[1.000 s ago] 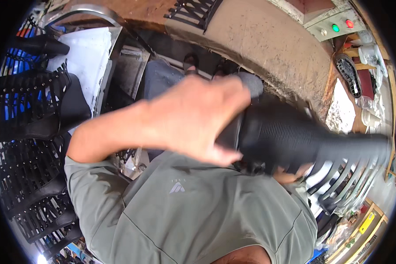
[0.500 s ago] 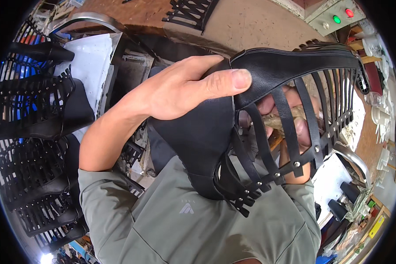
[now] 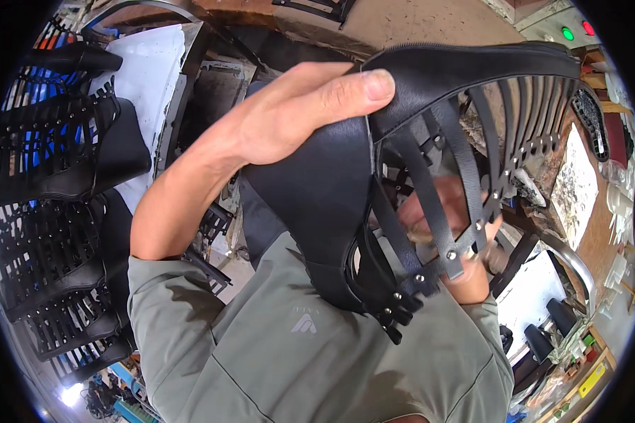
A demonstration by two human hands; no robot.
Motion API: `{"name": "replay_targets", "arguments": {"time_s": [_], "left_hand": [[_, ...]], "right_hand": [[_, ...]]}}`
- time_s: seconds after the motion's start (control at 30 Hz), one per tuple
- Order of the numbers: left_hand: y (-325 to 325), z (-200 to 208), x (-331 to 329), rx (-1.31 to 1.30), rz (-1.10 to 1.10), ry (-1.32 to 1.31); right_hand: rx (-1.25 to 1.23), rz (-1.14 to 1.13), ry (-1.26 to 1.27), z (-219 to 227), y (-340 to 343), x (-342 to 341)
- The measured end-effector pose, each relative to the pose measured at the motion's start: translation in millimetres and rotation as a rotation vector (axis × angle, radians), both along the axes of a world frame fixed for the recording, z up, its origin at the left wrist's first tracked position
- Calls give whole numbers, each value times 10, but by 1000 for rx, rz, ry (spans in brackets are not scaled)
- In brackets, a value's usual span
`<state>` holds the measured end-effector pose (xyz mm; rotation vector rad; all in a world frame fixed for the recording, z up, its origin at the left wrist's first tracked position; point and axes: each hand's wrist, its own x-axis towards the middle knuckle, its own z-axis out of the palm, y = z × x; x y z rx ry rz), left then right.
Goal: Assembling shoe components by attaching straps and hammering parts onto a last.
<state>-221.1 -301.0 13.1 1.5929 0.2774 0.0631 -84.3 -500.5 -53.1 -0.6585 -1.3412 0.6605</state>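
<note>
A large black leather boot upper [image 3: 310, 204] hangs in front of my chest, with a zip along its top edge and a row of open straps joined by silver studs. My left hand [image 3: 303, 116] is closed on its upper edge, thumb lying on the leather near a seam and the other fingers hidden behind. My right hand [image 3: 441, 211] shows through the gaps between the straps. It is smeared by motion and partly covered, so what its fingers do or hold cannot be made out.
At left, several similar black strappy uppers [image 3: 63, 261] lie stacked beside a white sheet [image 3: 148, 84]. Ahead is a worn brown worktop [image 3: 416, 25] and a control box with green and red lights [image 3: 571, 32]. A dark sole [image 3: 589, 120] and a metal rail [image 3: 571, 264] are at right.
The upper and my left hand have risen slightly. My right hand has moved lower behind the straps and blurred; the yellowish-brown thing seen by its fingers earlier is no longer distinct.
</note>
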Motion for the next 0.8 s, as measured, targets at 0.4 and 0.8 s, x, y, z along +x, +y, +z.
{"name": "replay_targets", "arguments": {"time_s": [0.4,0.8], "left_hand": [[120,-95,-78,-219,-19,141],[33,-76,-172,-458,185,93]], "right_hand": [[-157,-22,5,12,33,-190],[-163,-102,-129,20,-299,-396]]}}
